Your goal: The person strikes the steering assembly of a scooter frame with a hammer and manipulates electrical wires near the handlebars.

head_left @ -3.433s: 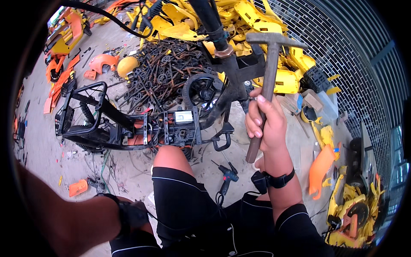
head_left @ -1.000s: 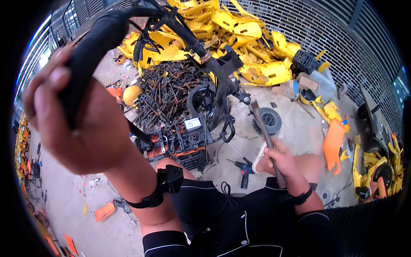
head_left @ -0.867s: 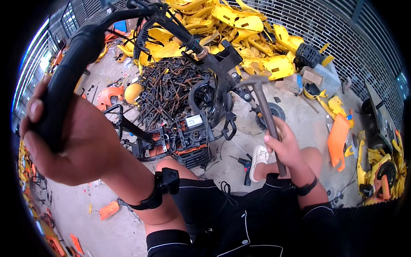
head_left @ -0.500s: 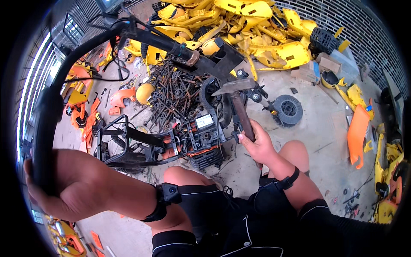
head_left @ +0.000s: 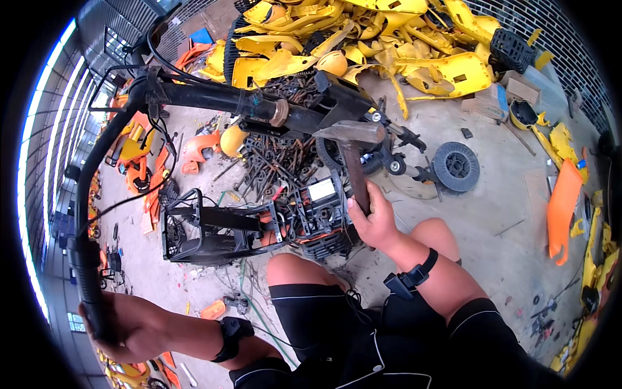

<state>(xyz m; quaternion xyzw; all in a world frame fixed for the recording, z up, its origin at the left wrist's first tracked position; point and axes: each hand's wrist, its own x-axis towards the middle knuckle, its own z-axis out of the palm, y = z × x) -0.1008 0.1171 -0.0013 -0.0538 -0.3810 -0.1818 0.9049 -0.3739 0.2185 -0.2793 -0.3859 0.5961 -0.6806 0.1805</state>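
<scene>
My left hand (head_left: 133,324) is wrapped round the black grip of a handlebar (head_left: 83,214) at the lower left. The bar joins a dark steering column (head_left: 214,97), which runs right to a front fork (head_left: 405,139). My right hand (head_left: 374,220) grips a hammer (head_left: 353,162) by its worn handle, with its rusty metal head up in front of the column's lower end. Below the column, between it and my knees, lies a stripped scooter frame (head_left: 220,217) with loose wiring and a battery-like box (head_left: 321,190). A wheel (head_left: 456,166) lies by the fork; I cannot tell if they are joined.
Behind the frame is a heap of rusty metal parts (head_left: 275,152). Farther back rises a pile of yellow plastic panels (head_left: 382,52). An orange panel (head_left: 564,211) lies at the right, and orange and yellow scooter parts (head_left: 133,146) at the left. Cables trail along the concrete floor.
My left hand has moved down and slightly right with the handlebar grip, and more of the bar now shows. The hammer stays in my right hand, held up. The view has shifted a little.
</scene>
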